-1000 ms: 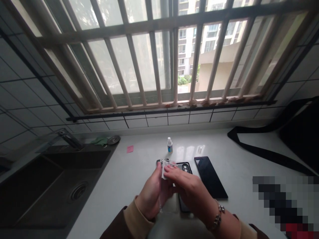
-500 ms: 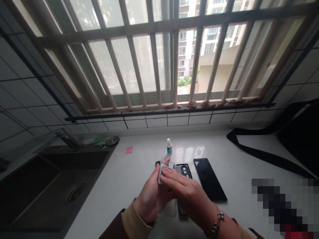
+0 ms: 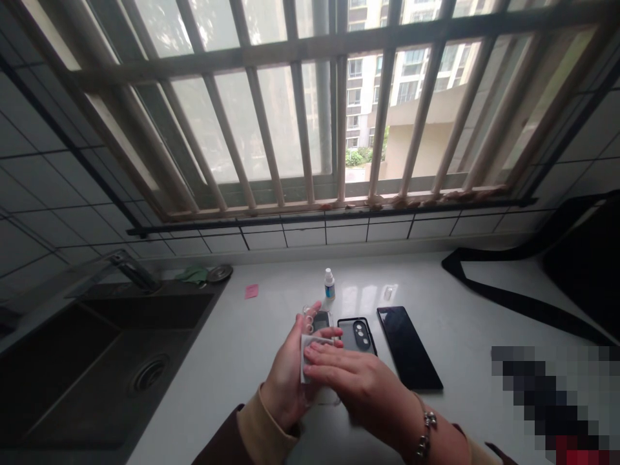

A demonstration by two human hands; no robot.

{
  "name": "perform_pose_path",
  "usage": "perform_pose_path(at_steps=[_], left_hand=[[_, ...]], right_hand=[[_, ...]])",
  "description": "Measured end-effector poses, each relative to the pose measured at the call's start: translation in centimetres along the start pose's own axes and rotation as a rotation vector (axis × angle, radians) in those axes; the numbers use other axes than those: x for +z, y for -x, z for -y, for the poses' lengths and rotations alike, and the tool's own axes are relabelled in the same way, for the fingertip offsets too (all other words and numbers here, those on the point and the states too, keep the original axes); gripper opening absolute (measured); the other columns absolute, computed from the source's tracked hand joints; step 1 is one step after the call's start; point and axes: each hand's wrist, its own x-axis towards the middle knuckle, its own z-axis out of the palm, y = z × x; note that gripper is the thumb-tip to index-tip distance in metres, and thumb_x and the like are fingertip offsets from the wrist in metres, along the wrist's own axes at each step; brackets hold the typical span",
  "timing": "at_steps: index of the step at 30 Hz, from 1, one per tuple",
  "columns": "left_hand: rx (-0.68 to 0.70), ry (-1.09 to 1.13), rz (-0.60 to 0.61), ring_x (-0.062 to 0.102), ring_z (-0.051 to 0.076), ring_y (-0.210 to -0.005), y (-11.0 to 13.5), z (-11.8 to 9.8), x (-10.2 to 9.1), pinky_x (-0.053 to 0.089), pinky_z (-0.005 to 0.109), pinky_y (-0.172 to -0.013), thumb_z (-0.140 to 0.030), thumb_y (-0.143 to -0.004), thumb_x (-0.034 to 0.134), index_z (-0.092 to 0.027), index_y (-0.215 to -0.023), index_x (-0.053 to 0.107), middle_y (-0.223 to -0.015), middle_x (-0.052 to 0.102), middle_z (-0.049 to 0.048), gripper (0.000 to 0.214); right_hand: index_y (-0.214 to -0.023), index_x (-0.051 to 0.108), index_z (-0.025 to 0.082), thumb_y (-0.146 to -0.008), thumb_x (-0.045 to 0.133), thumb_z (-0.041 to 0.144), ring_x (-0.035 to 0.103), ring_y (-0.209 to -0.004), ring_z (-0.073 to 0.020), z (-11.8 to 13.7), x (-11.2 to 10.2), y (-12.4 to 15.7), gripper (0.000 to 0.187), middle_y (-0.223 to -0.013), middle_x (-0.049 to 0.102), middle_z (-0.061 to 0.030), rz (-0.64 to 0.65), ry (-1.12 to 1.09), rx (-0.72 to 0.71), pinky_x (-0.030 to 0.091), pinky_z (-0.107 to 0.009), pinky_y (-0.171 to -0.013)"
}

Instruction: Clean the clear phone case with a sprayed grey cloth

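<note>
Left hand point(image 3: 287, 378) cradles a clear case point(image 3: 316, 321) above the counter point(image 3: 242, 349); your right hand point(image 3: 361, 384) lies flat, fingers pressing a white wipe point(image 3: 305, 352) against it. Rub with even pressure, supporting from beneath; avoid the phone point(image 3: 408, 349) alongside.

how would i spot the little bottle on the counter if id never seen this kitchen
Start at the barred window, then drop to the white counter below its tiled sill. The little bottle stands upright behind the two dark phone-shaped slabs, the only standing thing there, white with a blue label.
</note>
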Motion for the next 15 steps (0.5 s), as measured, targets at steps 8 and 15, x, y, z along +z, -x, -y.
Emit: perform_pose_path(at_steps=[8,15], left_hand=[[0.032,0.044,-0.131,0.074,0.023,-0.080,-0.6,-1.3,-0.2,0.062,0.041,-0.078,-0.062,-0.105,0.041,-0.029,-0.155,0.039,-0.104,0.071,0.0127,0.060],[0.037,0.053,-0.082,0.073,0.024,-0.076,-0.1,-1.2,0.0,0.062,0.043,-0.080,-0.063,-0.104,0.043,-0.025,-0.148,0.049,-0.100,0.071,0.0105,0.059]], right_hand=[[-0.124,0.072,0.019,-0.099,0.050,-0.003,0.068,-0.129,-0.0111,1.4,-0.8,-0.7,0.040,-0.135,0.075,-0.0043,0.133,-0.072,-0.077,0.041,-0.027,-0.125],[-0.134,0.068,0.017,-0.098,0.052,-0.001,0.064,-0.135,-0.0189,-0.1,0.0,0.0,0.044,-0.140,0.072,-0.0092,0.042,0.052,0.005,0.047,-0.031,-0.121]])
